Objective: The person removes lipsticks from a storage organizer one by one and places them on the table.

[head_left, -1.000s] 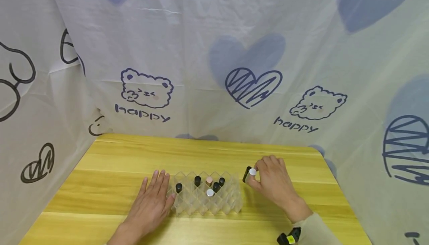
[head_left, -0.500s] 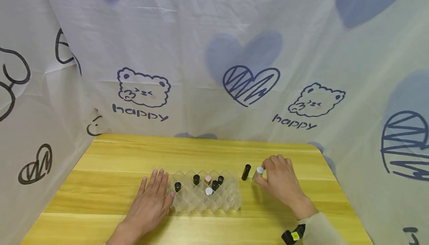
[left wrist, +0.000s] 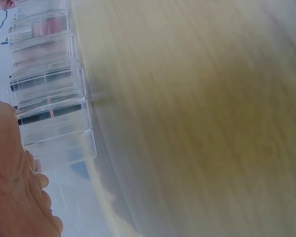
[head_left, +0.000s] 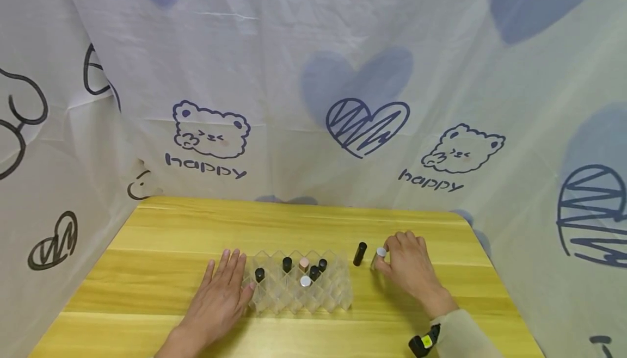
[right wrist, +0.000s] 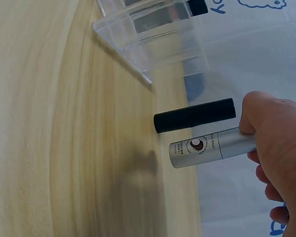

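My right hand (head_left: 412,269) pinches the upper end of a silver lip balm tube (right wrist: 200,150) between thumb and fingers. The tube stands upright, close over the tabletop, and a round printed logo shows on its side in the right wrist view. Just left of it a plain black lipstick tube (head_left: 360,254) stands upright on the table. My left hand (head_left: 215,299) lies with straight fingers at the left end of a clear diamond-grid lipstick holder (head_left: 341,291), its thumb along the corner. Several lipsticks stand in the holder: black-capped (head_left: 287,263), a pink-topped one (head_left: 304,264) and a white-topped one (head_left: 306,281).
The yellow wood-grain table (head_left: 206,227) ends at a printed cloth (head_left: 289,178) that hangs behind it and at both sides. A black wrist device (head_left: 422,343) sits at the right cuff.
My right hand has moved to the right with the silver tube, away from the black tube, then lowered slightly. The left hand stays at the holder.
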Available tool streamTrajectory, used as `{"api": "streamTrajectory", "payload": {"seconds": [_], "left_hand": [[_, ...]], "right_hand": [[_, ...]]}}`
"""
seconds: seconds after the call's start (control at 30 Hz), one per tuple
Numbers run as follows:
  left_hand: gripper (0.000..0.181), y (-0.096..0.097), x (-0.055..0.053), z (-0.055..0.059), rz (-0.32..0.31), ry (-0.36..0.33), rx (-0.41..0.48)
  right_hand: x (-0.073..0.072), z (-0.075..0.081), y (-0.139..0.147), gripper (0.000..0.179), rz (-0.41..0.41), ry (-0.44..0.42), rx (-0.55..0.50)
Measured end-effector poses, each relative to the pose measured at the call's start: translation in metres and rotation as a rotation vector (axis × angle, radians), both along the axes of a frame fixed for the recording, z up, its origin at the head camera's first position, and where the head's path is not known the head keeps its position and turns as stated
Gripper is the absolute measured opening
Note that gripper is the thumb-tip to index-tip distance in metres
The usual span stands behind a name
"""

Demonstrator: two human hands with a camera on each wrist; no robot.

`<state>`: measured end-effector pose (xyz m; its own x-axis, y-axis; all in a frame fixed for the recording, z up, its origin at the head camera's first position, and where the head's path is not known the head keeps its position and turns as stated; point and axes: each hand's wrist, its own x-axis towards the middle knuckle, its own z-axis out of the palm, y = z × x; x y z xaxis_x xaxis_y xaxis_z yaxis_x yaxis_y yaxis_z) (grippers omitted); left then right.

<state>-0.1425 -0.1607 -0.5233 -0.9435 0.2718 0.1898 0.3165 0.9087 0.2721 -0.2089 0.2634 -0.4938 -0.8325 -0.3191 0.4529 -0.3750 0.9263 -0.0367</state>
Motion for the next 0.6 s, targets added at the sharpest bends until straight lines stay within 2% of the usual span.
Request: {"api": "streamTrajectory", "payload": {"seconds": [0.33, 0.6], "left_hand": [[0.068, 0.0, 0.001, -0.001, -0.002, 0.008, 0.006], [0.068, 0.0, 0.001, -0.001, 0.0, 0.013, 0.012]], "right_hand": [[-0.007, -0.011, -0.002, 0.019, -0.007, -0.022, -0.017], [-0.01, -0.013, -0.003, 0.018, -0.004, -0.017, -0.03]]}}
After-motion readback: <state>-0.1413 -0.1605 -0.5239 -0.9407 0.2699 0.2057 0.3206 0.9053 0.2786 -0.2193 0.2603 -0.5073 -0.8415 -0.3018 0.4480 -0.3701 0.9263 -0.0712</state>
